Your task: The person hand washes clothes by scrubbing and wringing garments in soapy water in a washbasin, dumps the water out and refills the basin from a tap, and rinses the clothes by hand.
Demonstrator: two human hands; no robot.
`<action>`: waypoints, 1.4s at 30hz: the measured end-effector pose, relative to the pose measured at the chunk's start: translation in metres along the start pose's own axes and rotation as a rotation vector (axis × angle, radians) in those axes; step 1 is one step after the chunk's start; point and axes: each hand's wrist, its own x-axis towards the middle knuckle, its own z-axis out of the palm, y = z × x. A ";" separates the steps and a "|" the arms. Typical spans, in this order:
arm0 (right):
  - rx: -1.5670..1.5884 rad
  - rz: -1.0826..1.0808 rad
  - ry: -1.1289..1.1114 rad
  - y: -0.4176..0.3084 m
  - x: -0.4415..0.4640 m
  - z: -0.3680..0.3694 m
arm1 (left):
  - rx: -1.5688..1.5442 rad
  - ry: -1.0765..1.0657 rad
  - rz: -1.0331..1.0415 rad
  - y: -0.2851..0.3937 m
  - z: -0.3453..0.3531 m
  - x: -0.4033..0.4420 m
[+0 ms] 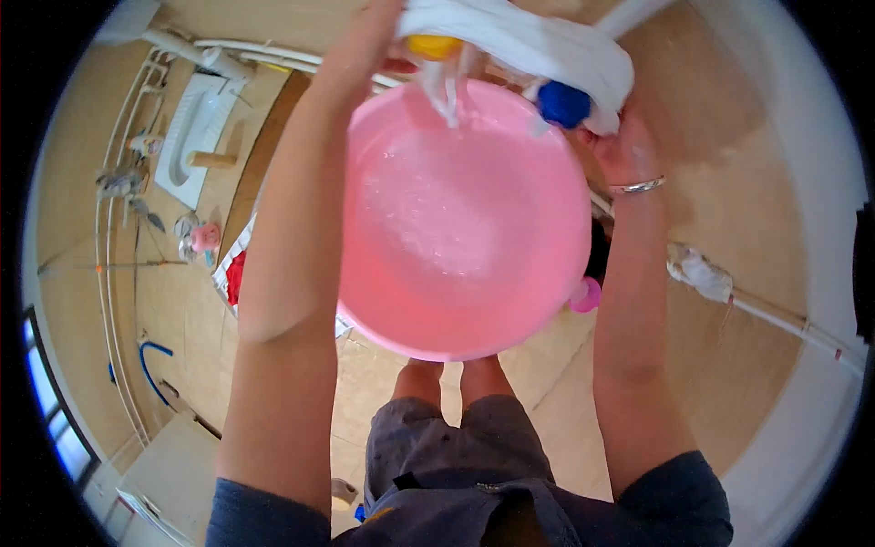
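A wet-looking white cloth (529, 41) stretches between my hands above the far rim of a pink basin (465, 314). Bunched blue fabric (563, 105) shows under its right end and a yellow patch (434, 46) under its left. Thin white strands hang from the left part over the basin. My right hand (627, 150), a bangle at its wrist, is closed on the cloth's right end. At the top edge my left hand (387, 18) is at the cloth's other end, its fingers mostly hidden. Shallow, rippled water (437, 210) lies in the basin.
A squat toilet (193, 137) is set in the floor at the left, with white pipes (108, 292) along the wall. A pink container (205, 237) stands nearby. At right, a white pipe (775, 319) runs along the wall. My legs are just below the basin.
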 end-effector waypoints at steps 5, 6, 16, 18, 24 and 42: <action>-0.209 -0.099 0.130 0.007 -0.032 -0.111 | -0.056 0.314 0.130 -0.044 -0.012 -0.018; -0.230 -0.085 0.214 0.011 -0.044 -0.139 | -0.013 0.414 0.184 -0.055 -0.014 -0.028; -0.612 0.395 0.660 0.116 -0.109 -0.331 | 0.355 -0.012 -0.070 -0.156 0.075 -0.134; -0.570 0.415 0.705 0.129 -0.118 -0.348 | 0.388 -0.096 -0.142 -0.170 0.098 -0.152; -0.533 0.436 0.686 0.162 -0.104 -0.407 | 0.571 -0.348 -0.014 -0.173 0.135 -0.190; -1.261 0.168 0.917 0.238 -0.024 -0.520 | 0.677 -0.398 -0.027 -0.196 0.151 -0.186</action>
